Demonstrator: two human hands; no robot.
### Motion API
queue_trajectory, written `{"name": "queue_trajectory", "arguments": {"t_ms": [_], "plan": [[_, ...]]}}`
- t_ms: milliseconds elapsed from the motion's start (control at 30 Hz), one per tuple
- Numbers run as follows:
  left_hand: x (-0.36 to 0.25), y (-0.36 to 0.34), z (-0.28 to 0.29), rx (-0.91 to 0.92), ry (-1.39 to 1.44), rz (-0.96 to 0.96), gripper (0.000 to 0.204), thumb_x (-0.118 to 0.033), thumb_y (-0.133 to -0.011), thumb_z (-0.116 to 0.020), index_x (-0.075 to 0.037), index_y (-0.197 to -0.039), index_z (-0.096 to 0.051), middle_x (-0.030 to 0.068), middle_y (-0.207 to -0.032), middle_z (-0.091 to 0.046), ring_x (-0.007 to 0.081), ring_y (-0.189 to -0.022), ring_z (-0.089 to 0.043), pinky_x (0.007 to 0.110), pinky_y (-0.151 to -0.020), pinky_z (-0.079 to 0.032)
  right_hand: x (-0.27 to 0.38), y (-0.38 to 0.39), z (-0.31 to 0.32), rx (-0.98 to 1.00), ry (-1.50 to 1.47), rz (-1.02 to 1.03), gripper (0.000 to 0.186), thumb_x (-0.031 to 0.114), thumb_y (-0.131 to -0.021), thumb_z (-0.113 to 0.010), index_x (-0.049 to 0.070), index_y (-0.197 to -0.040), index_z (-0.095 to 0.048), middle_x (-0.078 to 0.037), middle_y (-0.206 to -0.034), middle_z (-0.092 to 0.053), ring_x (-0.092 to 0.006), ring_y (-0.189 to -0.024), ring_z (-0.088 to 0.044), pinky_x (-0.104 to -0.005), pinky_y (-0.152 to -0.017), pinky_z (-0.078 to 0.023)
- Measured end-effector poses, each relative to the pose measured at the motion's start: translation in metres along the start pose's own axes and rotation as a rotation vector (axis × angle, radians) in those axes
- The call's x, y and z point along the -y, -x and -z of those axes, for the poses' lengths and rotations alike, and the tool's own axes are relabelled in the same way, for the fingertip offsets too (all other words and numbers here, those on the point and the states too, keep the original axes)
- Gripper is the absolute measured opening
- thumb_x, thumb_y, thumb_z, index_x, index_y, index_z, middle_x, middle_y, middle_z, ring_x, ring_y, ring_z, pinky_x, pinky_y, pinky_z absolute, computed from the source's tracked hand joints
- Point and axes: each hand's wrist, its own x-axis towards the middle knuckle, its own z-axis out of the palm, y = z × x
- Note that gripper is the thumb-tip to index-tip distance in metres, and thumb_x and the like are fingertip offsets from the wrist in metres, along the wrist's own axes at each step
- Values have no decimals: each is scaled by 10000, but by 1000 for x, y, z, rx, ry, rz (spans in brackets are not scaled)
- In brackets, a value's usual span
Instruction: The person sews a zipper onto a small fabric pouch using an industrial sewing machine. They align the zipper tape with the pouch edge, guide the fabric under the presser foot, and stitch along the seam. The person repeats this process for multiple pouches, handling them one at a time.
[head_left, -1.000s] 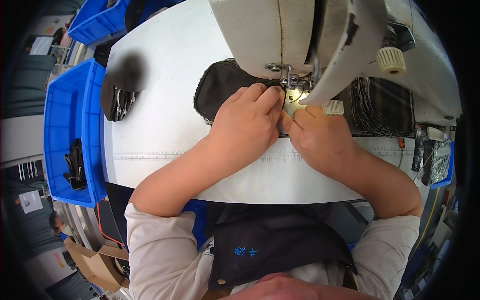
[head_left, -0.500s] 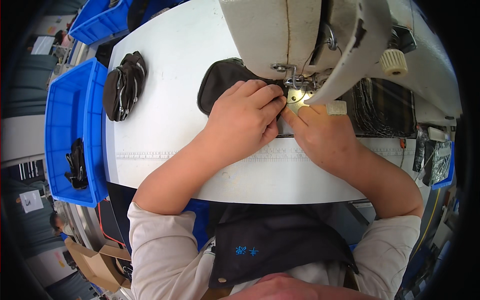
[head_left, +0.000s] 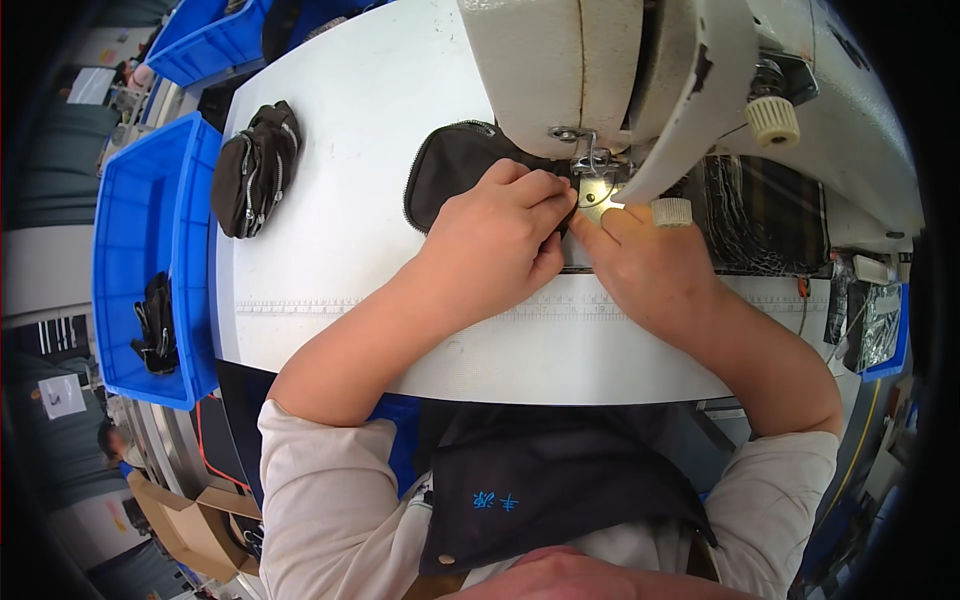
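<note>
A dark brown fabric piece with a zipper along its curved edge lies on the white table, its right end at the needle area of a sewing machine. My left hand lies over its near right part, fingers bent and pressed together on the cloth. Close by, my right hand has its fingertips at the fabric's right edge, beside the lit metal needle plate. The fingertips of both hands nearly meet just in front of the presser foot. Part of the cloth is hidden under my hands.
A dark zippered pouch sits on the table's left. Beyond that edge, a blue bin holds dark pieces. Stacked dark panels with frayed edges lie right of the needle. A printed ruler strip crosses the table.
The whole view has shifted slightly. Both hands stay at the fabric beside the needle with nearly the same hold.
</note>
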Motion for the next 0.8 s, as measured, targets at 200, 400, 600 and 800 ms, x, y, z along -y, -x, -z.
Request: {"name": "queue_trajectory", "arguments": {"t_ms": [200, 400, 600, 800], "plan": [[3, 2, 2, 47, 51, 58, 394, -144, -795, -750, -6, -1164, -742, 61, -1257, -691, 277, -1141, -634, 361, -883, -598, -1, 0, -3, -2, -32, -60, 328, 95, -761, -715, 52, -1086, -695, -36, -853, -648, -236, -770, -674, -364, -655, -519], [22, 5, 27, 257, 369, 68, 706, -70, -744, -804, -57, -1418, -594, 114, -1476, -593, 317, -1371, -535, 422, -1125, -467, 5, 0, 0, -25, -167, 44, 355, 107, -776, -711, 39, -1124, -712, -80, -971, -656, -254, -971, -689, -381, -738, -538], [16, 6, 27, 195, 300, 62, 616, -79, -807, -725, -62, -1406, -584, 121, -1381, -653, 359, -1242, -628, 431, -992, -547, 10, 1, -9, -126, -172, 176, 362, 103, -802, -664, -44, -1130, -711, -164, -1206, -680, -299, -1185, -647, -383, -851, -546], [10, 3, 16, 68, 130, -2, 634, -74, -786, -749, -89, -1394, -571, 102, -1208, -715, 330, -1094, -694, 411, -866, -590, 12, 5, -7, -85, -181, 157, 368, 114, -827, -648, -54, -1149, -712, -177, -1233, -684, -310, -1196, -641, -407, -920, -541]]}}
